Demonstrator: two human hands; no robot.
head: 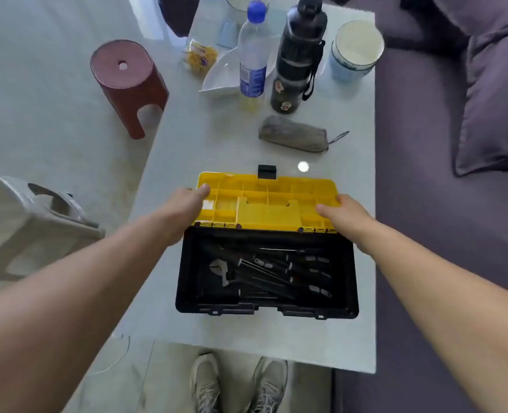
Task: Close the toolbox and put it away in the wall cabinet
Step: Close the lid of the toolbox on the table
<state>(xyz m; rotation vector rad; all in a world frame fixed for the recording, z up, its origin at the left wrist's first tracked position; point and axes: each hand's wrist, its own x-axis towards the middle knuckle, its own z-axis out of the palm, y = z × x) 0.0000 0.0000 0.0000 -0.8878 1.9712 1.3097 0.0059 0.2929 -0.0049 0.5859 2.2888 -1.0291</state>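
A black toolbox (187,281) stands open near the front edge of a pale glass table (187,150). Inside lie a wrench (221,271) and several dark-handled tools. Its yellow lid (264,210) is tipped back behind the box, inner ribs facing me, a black latch (267,171) at its far edge. My left hand (184,207) grips the lid's left end, fingers over the far corner. My right hand (346,217) grips the lid's right end. No wall cabinet is in view.
Behind the toolbox lie a grey pouch (291,133), a black flask (299,58), a clear water bottle (252,55), a white dish (225,76) and a white tub (355,50). A red stool (127,81) and a beige stool (35,225) stand left; a purple sofa (455,120) lies right.
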